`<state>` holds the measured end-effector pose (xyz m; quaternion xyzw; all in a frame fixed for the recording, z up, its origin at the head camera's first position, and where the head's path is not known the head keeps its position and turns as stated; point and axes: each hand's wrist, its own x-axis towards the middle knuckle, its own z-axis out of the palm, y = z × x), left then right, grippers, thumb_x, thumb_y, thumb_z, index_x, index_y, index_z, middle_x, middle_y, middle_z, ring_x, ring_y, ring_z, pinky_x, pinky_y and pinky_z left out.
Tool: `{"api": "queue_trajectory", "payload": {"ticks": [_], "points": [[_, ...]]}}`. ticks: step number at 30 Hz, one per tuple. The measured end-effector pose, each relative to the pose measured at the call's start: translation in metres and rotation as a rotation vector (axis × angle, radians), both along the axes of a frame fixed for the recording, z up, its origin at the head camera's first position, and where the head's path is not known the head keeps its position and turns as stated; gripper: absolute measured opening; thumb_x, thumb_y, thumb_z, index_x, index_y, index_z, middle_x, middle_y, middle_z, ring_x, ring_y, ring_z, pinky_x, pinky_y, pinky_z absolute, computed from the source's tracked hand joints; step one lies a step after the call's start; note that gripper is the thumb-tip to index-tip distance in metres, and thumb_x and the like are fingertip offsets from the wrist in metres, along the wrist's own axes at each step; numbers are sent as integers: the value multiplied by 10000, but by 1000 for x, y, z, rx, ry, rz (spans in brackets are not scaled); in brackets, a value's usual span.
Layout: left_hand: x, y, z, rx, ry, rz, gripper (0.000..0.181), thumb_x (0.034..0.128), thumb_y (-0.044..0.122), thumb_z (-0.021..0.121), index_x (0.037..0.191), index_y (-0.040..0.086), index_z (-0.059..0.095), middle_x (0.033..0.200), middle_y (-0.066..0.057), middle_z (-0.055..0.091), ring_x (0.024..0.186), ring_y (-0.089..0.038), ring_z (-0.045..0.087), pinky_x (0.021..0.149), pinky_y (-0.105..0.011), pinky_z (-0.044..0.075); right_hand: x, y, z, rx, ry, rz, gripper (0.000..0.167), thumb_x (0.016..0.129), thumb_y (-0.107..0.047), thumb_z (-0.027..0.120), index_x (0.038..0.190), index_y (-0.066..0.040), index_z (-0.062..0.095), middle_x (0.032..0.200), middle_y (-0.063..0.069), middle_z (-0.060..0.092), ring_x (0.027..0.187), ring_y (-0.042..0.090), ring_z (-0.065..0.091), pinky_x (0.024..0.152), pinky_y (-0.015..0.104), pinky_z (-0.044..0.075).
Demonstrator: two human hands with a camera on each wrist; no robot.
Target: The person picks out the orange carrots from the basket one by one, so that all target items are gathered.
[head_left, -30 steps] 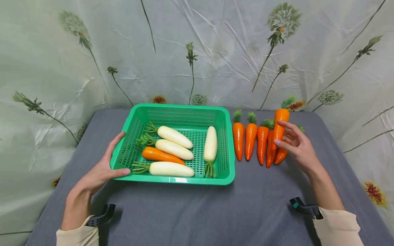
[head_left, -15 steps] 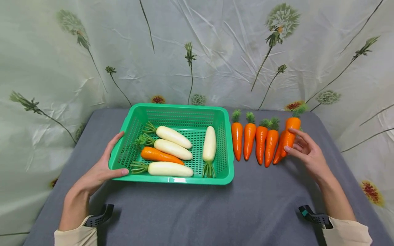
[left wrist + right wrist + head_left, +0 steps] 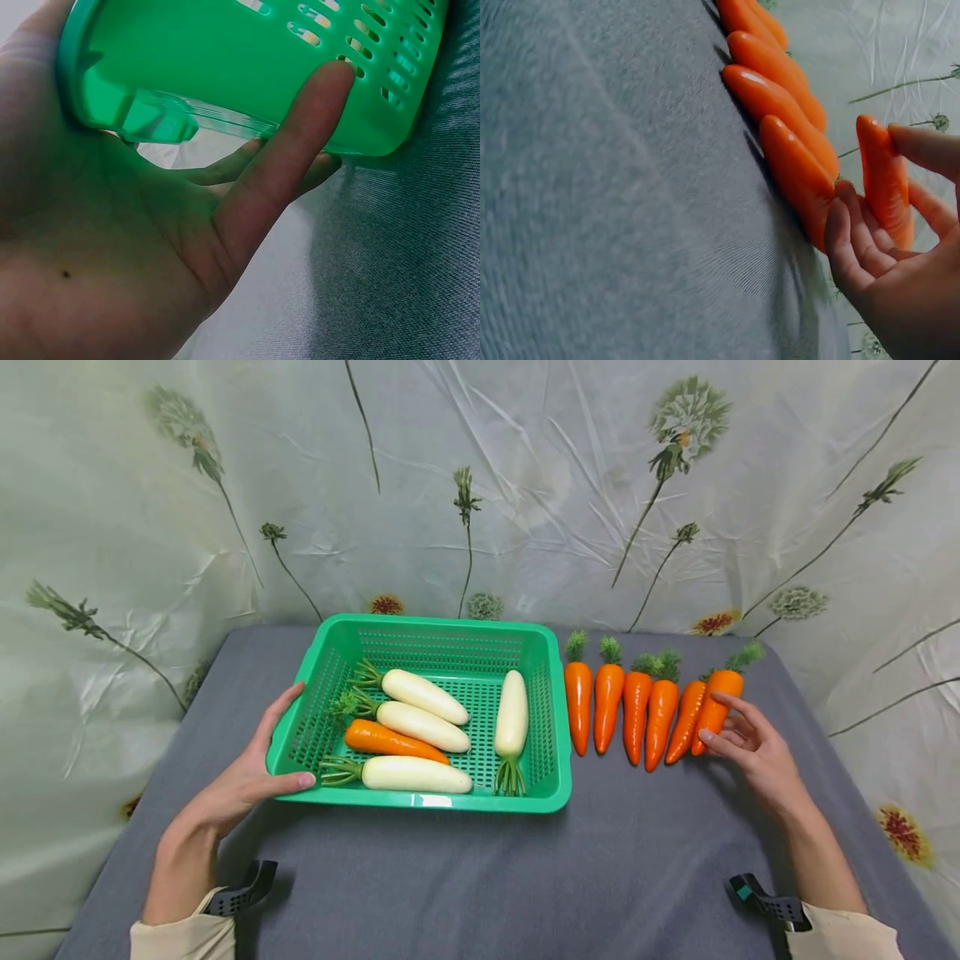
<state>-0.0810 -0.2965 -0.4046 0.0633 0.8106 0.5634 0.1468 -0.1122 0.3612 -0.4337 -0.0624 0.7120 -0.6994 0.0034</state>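
My right hand [image 3: 757, 756] pinches a carrot [image 3: 721, 697] with green leaves between thumb and fingers at the right end of a row of carrots. In the right wrist view, the held carrot [image 3: 885, 180] is raised off the cloth, and other fingertips touch the neighbouring carrot [image 3: 799, 176]. My left hand [image 3: 240, 785] grips the left end of a green perforated basket [image 3: 555, 802], thumb at its front corner, fingers along the side. In the left wrist view, one straight digit lies against the basket's wall [image 3: 225, 82]. Inside the basket are several white radishes [image 3: 420, 773] and one carrot [image 3: 390, 739].
Several carrots [image 3: 607, 706] lie side by side right of the basket, tips toward me. Grey cloth [image 3: 480, 877] covers the table. Behind it hangs a pale curtain [image 3: 375, 527] printed with dandelions. A dark strap sits on each wrist.
My right hand has carried the carrot rightward and lower, from above the row to its right end. The left hand and basket have stayed in place.
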Motion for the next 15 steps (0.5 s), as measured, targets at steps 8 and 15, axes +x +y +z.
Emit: {"api": "queue_trajectory", "payload": {"ticks": [8,15], "points": [[-1,1,0,-9,-10,4,1154,889,92,760,1644,491,-15,1701,-165,28,1306,-177,335,907,-178,390,2,8,-10,148,-114,-57,573,987,40,643,1479,-214,493,980,-109,656,821,11,715,733,178,577],[0,0,0,20,-11,3,1145,892,78,751,1647,484,-9,1698,-173,5,1307,-169,328,904,-162,397,-1,6,-9,534,-93,-56,675,1011,-94,669,1599,-50,340,916,-150,605,780,-31,669,699,178,548]]}}
